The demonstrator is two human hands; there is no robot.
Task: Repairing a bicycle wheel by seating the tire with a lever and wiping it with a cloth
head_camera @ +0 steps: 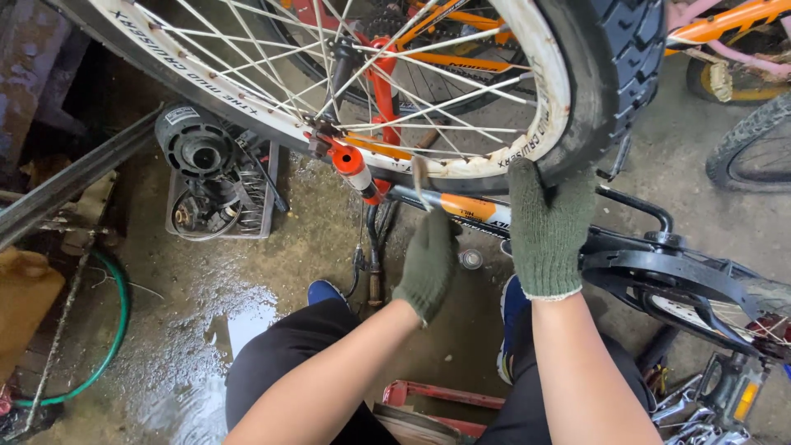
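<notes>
Where a puddle [247,325] lies, the concrete floor [329,214] is wet

White rectangular label [183,114] (small) atop the black motor [196,144].
</notes>
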